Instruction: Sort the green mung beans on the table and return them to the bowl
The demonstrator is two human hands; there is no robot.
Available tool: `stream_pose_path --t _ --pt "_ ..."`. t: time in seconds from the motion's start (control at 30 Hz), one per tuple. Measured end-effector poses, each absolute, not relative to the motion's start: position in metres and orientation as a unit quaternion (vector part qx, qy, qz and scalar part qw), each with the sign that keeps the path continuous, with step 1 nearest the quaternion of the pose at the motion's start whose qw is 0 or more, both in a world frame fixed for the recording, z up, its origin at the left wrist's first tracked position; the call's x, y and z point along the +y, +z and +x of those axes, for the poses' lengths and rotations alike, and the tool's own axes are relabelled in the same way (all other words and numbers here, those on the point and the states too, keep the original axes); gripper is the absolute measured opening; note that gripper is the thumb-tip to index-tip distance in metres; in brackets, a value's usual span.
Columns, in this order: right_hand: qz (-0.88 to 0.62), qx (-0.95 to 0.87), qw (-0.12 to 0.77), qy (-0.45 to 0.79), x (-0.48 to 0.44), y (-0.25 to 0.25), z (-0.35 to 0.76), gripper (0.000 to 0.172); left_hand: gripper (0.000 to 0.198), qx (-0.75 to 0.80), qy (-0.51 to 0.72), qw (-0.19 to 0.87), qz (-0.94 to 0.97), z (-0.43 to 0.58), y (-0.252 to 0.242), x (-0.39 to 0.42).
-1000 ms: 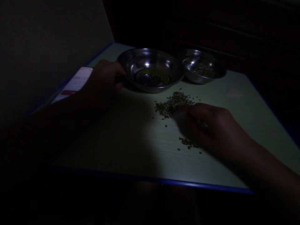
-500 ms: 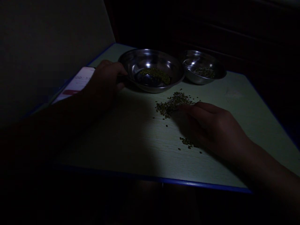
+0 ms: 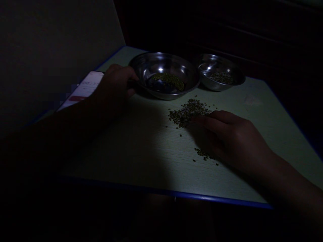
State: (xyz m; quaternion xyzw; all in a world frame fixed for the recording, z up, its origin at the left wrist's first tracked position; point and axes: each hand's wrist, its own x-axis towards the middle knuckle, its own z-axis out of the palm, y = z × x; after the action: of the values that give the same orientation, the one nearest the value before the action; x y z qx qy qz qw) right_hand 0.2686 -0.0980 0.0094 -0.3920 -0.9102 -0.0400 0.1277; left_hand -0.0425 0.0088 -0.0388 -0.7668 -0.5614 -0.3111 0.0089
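Note:
My left hand (image 3: 117, 80) is closed at the left rim of a wide, shiny metal bowl (image 3: 165, 96), thumb below and fingers above; the grip itself is dark. Small green beans or seeds (image 3: 170, 80) lie inside that bowl. In front of it, a loose pile of small greenish-brown seeds (image 3: 188, 112) is spread on the table. My right hand (image 3: 230, 136) reaches the pile's near right edge with thumb and fingertips pinched together. Whatever is between them is too small and dim to tell. A smaller cluster of seeds (image 3: 203, 153) lies partly under this hand.
A second metal bowl (image 3: 217, 86) holding paler seeds stands behind to the right. Left of my forearm lies a phone (image 3: 89, 82) with a lit screen. The pale table (image 3: 141, 161) has a blue edge, and a wall (image 3: 63, 40) rises at the left. The room is very dark.
Very little differs. The fingertips of my right hand have shifted slightly at the edge of the pile. My left hand stays at the bowl's rim.

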Motion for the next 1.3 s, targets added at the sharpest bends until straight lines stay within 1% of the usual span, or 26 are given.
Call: stream_pose_path --t 0.17,0.4,0.6,0.73,0.9,1.13,1.3 --pt "-0.385 -0.915 0.122 -0.024 -0.1 0.011 0.269 0.04 0.034 -0.555 -0.32 0.01 -0.768 -0.042 -0.039 0.01" --pt "-0.406 -0.904 0.13 -0.035 -0.096 0.008 0.266 0.042 0.039 -0.594 -0.284 0.021 -0.752 -0.033 -0.03 0.004" --pt "-0.408 -0.903 0.129 -0.031 -0.097 0.007 0.266 0.038 0.034 -0.61 -0.273 -0.001 -0.744 -0.029 -0.026 -0.001" --pt "-0.407 -0.904 0.129 -0.02 -0.097 0.008 0.267 0.039 0.039 -0.606 -0.282 0.002 -0.744 -0.03 -0.027 -0.002" --pt "-0.402 -0.907 0.12 -0.024 -0.098 0.009 0.266 0.04 0.035 -0.588 -0.3 -0.012 -0.751 -0.032 -0.029 -0.001" --pt "-0.42 -0.899 0.118 -0.034 -0.097 0.008 0.261 0.037 0.031 -0.598 -0.287 -0.001 -0.748 -0.029 -0.024 -0.003" --pt "-0.448 -0.884 0.119 -0.055 -0.094 0.007 0.261 0.037 0.035 -0.592 -0.29 -0.005 -0.752 -0.03 -0.026 -0.002"
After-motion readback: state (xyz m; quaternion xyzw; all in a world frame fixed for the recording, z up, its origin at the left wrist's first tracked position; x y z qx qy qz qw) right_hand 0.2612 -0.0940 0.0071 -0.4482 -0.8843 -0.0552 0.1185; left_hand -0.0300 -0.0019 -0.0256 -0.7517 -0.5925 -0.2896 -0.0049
